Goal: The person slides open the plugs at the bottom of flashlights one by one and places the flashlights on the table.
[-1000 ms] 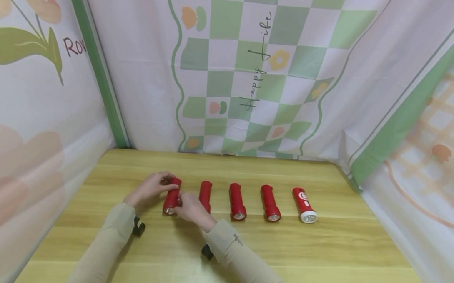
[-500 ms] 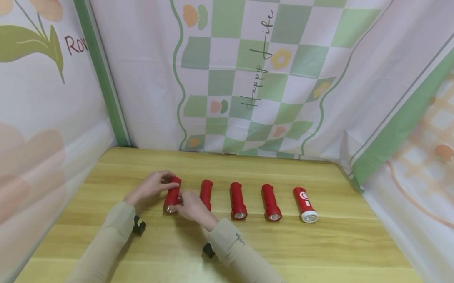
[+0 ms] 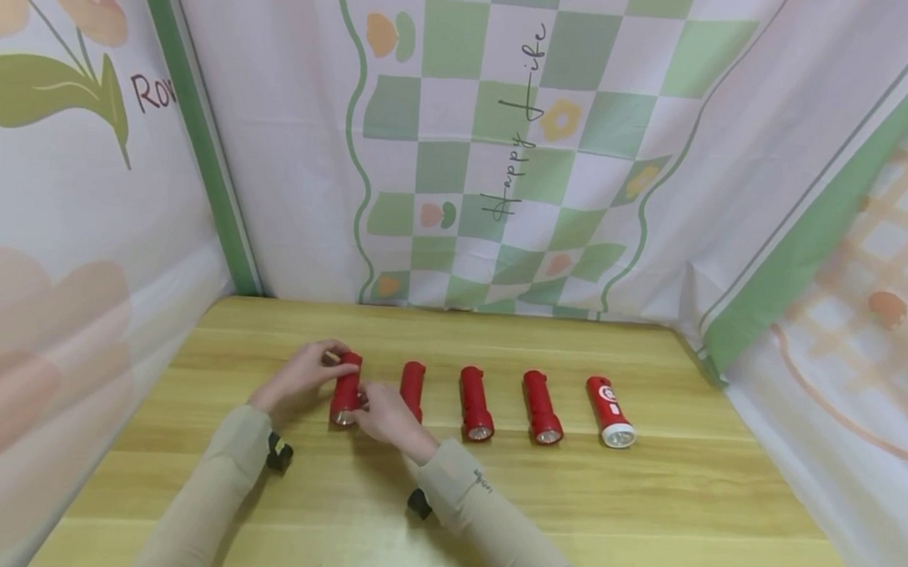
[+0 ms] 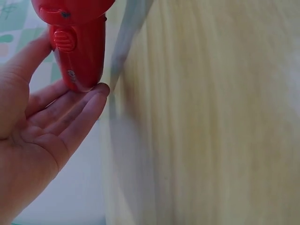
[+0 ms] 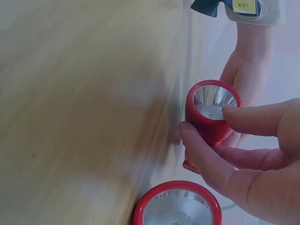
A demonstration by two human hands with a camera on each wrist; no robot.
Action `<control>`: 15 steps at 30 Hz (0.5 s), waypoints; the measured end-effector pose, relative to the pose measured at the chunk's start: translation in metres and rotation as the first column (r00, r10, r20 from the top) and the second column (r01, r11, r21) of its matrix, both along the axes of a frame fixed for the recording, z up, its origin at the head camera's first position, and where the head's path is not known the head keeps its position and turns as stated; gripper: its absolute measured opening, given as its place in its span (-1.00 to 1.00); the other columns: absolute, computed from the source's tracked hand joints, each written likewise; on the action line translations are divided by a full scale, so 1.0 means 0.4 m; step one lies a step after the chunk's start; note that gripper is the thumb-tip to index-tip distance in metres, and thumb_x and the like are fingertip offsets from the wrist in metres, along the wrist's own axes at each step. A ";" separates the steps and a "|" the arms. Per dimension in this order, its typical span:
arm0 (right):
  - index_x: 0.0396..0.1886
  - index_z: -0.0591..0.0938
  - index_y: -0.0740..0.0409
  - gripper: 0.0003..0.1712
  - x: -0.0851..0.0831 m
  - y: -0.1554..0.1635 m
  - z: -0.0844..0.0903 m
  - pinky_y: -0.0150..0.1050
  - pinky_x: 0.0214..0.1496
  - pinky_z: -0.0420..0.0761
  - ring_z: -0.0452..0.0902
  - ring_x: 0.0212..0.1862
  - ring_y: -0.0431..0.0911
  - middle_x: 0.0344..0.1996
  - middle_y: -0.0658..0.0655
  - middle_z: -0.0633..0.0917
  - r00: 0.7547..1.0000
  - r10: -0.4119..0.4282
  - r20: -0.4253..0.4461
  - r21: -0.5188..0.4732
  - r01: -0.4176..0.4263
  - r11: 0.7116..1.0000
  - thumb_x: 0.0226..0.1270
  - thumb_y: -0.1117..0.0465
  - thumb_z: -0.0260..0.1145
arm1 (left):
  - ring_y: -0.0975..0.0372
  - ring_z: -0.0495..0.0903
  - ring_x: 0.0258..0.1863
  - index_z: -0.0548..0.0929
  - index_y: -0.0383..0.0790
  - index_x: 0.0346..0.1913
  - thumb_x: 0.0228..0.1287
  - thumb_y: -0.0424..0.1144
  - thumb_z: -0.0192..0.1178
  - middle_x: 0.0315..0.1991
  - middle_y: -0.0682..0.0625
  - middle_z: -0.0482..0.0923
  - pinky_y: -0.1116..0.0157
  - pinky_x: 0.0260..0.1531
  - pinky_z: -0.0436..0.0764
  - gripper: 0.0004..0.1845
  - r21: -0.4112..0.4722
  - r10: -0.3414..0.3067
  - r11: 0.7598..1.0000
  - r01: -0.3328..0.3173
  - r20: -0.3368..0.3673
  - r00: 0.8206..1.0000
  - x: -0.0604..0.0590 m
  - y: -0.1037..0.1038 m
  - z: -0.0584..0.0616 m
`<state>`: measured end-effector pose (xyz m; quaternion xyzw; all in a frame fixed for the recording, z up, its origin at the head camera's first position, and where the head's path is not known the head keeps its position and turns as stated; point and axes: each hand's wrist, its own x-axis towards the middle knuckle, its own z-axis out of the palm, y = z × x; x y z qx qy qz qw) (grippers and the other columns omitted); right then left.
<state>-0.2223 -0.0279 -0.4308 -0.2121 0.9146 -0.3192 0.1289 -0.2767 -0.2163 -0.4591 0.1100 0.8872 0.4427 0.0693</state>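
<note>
Five red flashlights lie in a row on the wooden table (image 3: 641, 507), lenses toward me. Both hands are on the leftmost flashlight (image 3: 346, 390). My left hand (image 3: 323, 366) holds its tail end lightly between the thumb and nearly straight fingers; the left wrist view shows my left hand (image 4: 74, 65) with fingertips against the leftmost flashlight (image 4: 79, 56). My right hand (image 3: 365, 397) pinches the lens end. In the right wrist view my right hand (image 5: 206, 121) has thumb and forefinger on the rim of the leftmost flashlight (image 5: 213, 101). The second flashlight (image 3: 412, 390) lies just right of my right hand.
Three more flashlights (image 3: 476, 403) (image 3: 542, 407) lie to the right, the last one (image 3: 610, 411) with a white label. Printed cloth walls (image 3: 504, 152) close in the table at the back and both sides. The second flashlight's lens (image 5: 176, 206) is close below my right hand.
Almost nothing: both hands stay on the leftmost flashlight, which has turned very slightly straighter in the row.
</note>
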 end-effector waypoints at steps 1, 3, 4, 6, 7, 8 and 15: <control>0.05 0.64 0.22 -0.70 0.000 0.000 0.000 -0.31 -0.09 0.69 0.69 -0.06 -0.06 -0.06 0.18 0.75 1.000 -0.001 -0.002 -0.003 0.001 1.000 0.34 0.27 0.34 | 0.01 0.65 0.01 0.58 -0.26 0.13 0.33 -0.03 0.28 0.04 -0.21 0.63 0.11 0.00 0.70 -0.55 0.011 0.007 1.000 -0.007 0.011 1.000 0.002 0.001 0.003; 0.05 0.64 0.20 -0.71 0.000 0.002 0.001 -0.31 -0.08 0.69 0.69 -0.04 -0.05 -0.05 0.18 0.75 1.000 -0.003 -0.008 -0.004 0.003 1.000 0.35 0.27 0.33 | 0.03 0.65 -0.01 0.58 -0.26 0.13 0.32 -0.05 0.29 0.06 -0.21 0.62 0.15 -0.04 0.72 -0.56 0.042 0.016 0.999 -0.017 0.031 0.999 0.004 0.003 0.007; 0.05 0.64 0.20 -0.71 0.000 0.002 0.001 -0.31 -0.08 0.69 0.69 -0.04 -0.05 -0.05 0.18 0.75 1.000 -0.003 -0.009 -0.009 0.003 1.000 0.35 0.28 0.32 | 0.04 0.66 -0.03 0.57 -0.26 0.13 0.32 -0.06 0.29 0.07 -0.22 0.61 0.16 -0.07 0.73 -0.56 0.060 0.017 0.998 -0.020 0.038 0.999 0.005 0.004 0.009; 0.05 0.64 0.21 -0.70 0.000 0.004 0.002 -0.30 -0.08 0.70 0.70 -0.03 -0.03 -0.05 0.19 0.75 1.000 -0.003 -0.014 -0.025 0.003 1.000 0.34 0.29 0.33 | 0.07 0.67 -0.07 0.56 -0.27 0.13 0.31 -0.10 0.30 0.09 -0.23 0.59 0.18 -0.11 0.74 -0.57 0.102 0.019 0.995 -0.024 0.054 0.998 0.007 0.006 0.011; 0.05 0.64 0.21 -0.70 0.000 0.004 0.002 -0.29 -0.07 0.70 0.70 -0.03 -0.03 -0.04 0.19 0.75 1.000 -0.002 -0.017 -0.029 0.002 1.000 0.34 0.29 0.33 | 0.08 0.67 -0.09 0.55 -0.29 0.14 0.31 -0.11 0.30 0.10 -0.24 0.58 0.19 -0.13 0.75 -0.56 0.118 0.019 0.993 -0.025 0.057 0.998 0.007 0.007 0.013; 0.05 0.63 0.21 -0.70 0.001 0.005 0.004 -0.30 -0.07 0.70 0.70 -0.02 -0.03 -0.04 0.20 0.75 1.000 -0.002 -0.021 -0.029 0.001 1.000 0.34 0.28 0.33 | 0.09 0.68 -0.10 0.54 -0.30 0.15 0.32 -0.12 0.30 0.11 -0.26 0.57 0.20 -0.14 0.75 -0.56 0.131 0.018 0.991 -0.025 0.059 0.998 0.008 0.007 0.014; 0.02 0.63 0.26 -0.72 0.003 0.015 0.012 -0.30 -0.09 0.71 0.72 -0.06 0.00 -0.06 0.23 0.76 0.997 0.021 -0.078 -0.031 -0.023 0.999 0.33 0.30 0.33 | 0.09 0.69 -0.11 0.52 -0.31 0.17 0.31 -0.09 0.30 0.15 -0.27 0.56 0.18 -0.16 0.75 -0.52 0.123 0.058 0.991 -0.061 0.026 0.998 0.010 0.008 0.023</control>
